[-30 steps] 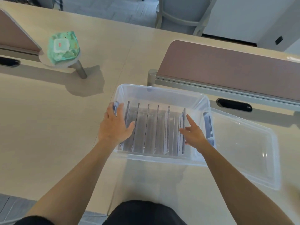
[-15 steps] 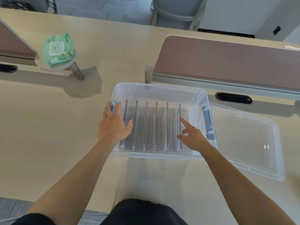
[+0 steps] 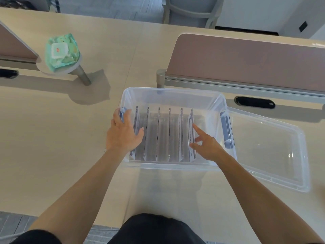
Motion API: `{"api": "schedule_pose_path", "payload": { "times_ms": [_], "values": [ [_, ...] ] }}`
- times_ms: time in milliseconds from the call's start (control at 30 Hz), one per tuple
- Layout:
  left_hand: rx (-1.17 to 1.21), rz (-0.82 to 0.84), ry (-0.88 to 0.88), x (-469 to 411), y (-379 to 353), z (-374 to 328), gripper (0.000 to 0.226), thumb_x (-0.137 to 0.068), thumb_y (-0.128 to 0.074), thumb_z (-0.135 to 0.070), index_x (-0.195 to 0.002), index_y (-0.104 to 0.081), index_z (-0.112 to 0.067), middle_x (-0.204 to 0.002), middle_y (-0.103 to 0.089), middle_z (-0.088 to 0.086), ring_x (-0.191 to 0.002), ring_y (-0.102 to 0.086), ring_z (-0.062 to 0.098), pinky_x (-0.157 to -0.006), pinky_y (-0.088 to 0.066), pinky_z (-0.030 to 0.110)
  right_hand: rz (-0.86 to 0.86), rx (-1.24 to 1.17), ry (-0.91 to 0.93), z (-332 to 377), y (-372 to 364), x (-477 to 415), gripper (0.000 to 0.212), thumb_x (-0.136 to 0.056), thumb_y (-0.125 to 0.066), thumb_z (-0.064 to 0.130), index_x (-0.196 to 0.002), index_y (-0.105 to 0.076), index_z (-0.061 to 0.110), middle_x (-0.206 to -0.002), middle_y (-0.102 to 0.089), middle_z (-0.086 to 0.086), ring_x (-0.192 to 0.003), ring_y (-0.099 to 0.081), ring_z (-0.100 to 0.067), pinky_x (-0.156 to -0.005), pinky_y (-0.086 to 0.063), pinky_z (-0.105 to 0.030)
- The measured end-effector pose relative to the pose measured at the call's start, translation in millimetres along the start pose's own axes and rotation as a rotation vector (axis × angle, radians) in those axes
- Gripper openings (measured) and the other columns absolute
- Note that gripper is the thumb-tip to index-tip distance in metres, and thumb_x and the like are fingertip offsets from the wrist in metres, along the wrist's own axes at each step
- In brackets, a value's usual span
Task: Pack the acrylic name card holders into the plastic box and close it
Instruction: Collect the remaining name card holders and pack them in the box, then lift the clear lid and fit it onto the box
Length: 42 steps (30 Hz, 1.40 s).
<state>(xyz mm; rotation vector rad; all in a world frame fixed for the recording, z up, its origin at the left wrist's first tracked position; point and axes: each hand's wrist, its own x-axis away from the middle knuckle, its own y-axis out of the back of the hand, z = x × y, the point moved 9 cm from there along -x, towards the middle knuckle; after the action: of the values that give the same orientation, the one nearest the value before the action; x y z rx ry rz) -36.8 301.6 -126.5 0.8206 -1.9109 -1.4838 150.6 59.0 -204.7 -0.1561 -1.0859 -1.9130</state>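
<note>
Six clear name card holders (image 3: 163, 134) stand on edge in a row inside the plastic box (image 3: 172, 95). They fill the left and middle of the box, and the right end is bare. The box sits on the tabletop (image 3: 52, 138) with its top off. Its lid (image 3: 267, 148) lies flat on the tabletop, touching the right side of the box. The left hand (image 3: 124, 133) rests on the left rim, fingers curled over the blue latch (image 3: 121, 114) there and thumb inside by the first holder. The right hand (image 3: 206, 144) is loosely open inside the box and grips nothing; its pointing finger touches the last holder on the right. A green wipes pack (image 3: 60, 51) sits far off to the left.
</note>
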Motion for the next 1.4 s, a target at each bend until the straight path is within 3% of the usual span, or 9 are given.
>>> {"api": "schedule_pose_path", "payload": {
  "times_ms": [333, 500, 667, 733, 867, 1100, 1267, 1400],
  "values": [
    [-0.004, 0.005, -0.011, 1, 1, -2, 0.073, -0.084, -0.059, -0.053, -0.140, -0.023, -0.022, -0.155, -0.014, 0.014, -0.129, -0.039, 0.034, -0.083, -0.051, 0.042, 0.043, -0.016, 0.003, 3, -2, 4, 0.077, -0.097, -0.058, 0.034, -0.155, -0.008, 0.043, -0.138, -0.055, -0.006, -0.115, -0.060, -0.029, -0.097, -0.054, -0.047],
    [-0.035, 0.023, -0.029, 3, 4, -3, 0.071, -0.084, -0.059, -0.054, -0.139, -0.029, -0.020, -0.154, -0.014, 0.019, -0.137, -0.027, 0.039, -0.106, -0.038, 0.047, 0.067, 0.059, -0.030, 16, 6, 13, 0.077, -0.098, -0.057, 0.038, -0.156, -0.007, 0.041, -0.142, -0.053, -0.010, -0.126, -0.055, -0.029, -0.106, -0.047, -0.045],
    [0.012, -0.057, -0.197, 19, 13, -37, 0.066, -0.084, -0.058, -0.048, -0.137, -0.037, -0.014, -0.148, -0.028, 0.023, -0.137, -0.026, 0.042, -0.112, -0.027, 0.049, -0.139, 0.147, -0.061, 48, 48, 40, 0.050, -0.097, -0.055, 0.045, -0.144, -0.044, 0.031, -0.128, -0.065, -0.005, -0.114, -0.061, -0.025, -0.101, -0.049, -0.040],
    [0.085, -0.024, -0.286, 24, 11, -62, 0.060, -0.086, -0.054, -0.049, -0.134, -0.040, -0.015, -0.144, -0.037, 0.018, -0.134, -0.033, 0.037, -0.110, -0.031, 0.046, -0.194, 0.164, -0.059, 58, 66, 59, 0.040, -0.097, -0.055, 0.046, -0.132, -0.056, 0.029, -0.120, -0.068, 0.000, -0.104, -0.065, -0.022, -0.092, -0.054, -0.037],
    [0.329, 0.103, -0.423, 38, 8, -119, 0.050, -0.093, -0.053, -0.042, -0.133, -0.044, -0.015, -0.131, -0.053, 0.007, -0.117, -0.053, 0.027, -0.094, -0.046, 0.038, -0.357, 0.177, -0.073, 55, 109, 101, 0.036, -0.095, -0.058, 0.043, -0.128, -0.062, 0.027, -0.110, -0.069, 0.001, -0.093, -0.063, -0.019, -0.085, -0.049, -0.032],
    [0.346, 0.351, -0.692, 60, -16, -242, 0.033, -0.095, -0.052, -0.035, -0.123, -0.057, -0.019, -0.123, -0.061, -0.003, -0.111, -0.058, 0.018, -0.091, -0.046, 0.031, -0.463, 0.170, -0.199, -31, 179, 147, 0.040, -0.089, -0.065, 0.050, -0.121, -0.066, 0.025, -0.108, -0.071, 0.002, -0.095, -0.063, -0.019, -0.083, -0.048, -0.032],
    [0.315, 0.342, -0.754, 64, -27, -335, 0.030, -0.095, -0.052, -0.033, -0.122, -0.060, -0.021, -0.123, -0.061, -0.004, -0.111, -0.057, 0.015, -0.092, -0.048, 0.034, -0.415, 0.119, -0.264, -123, 228, 149, 0.042, -0.087, -0.069, 0.049, -0.119, -0.067, 0.022, -0.108, -0.071, -0.001, -0.090, -0.061, -0.017, -0.079, -0.045, -0.028],
    [0.391, 0.357, -0.699, 60, -59, -398, 0.023, -0.093, -0.054, -0.028, -0.114, -0.063, -0.022, -0.118, -0.063, -0.007, -0.107, -0.059, 0.013, -0.088, -0.047, 0.028, -0.356, 0.083, -0.294, -195, 261, 123, 0.051, -0.085, -0.069, 0.055, -0.123, -0.065, 0.020, -0.113, -0.070, -0.002, -0.095, -0.064, -0.019, -0.089, -0.052, -0.035]
  ]
}}
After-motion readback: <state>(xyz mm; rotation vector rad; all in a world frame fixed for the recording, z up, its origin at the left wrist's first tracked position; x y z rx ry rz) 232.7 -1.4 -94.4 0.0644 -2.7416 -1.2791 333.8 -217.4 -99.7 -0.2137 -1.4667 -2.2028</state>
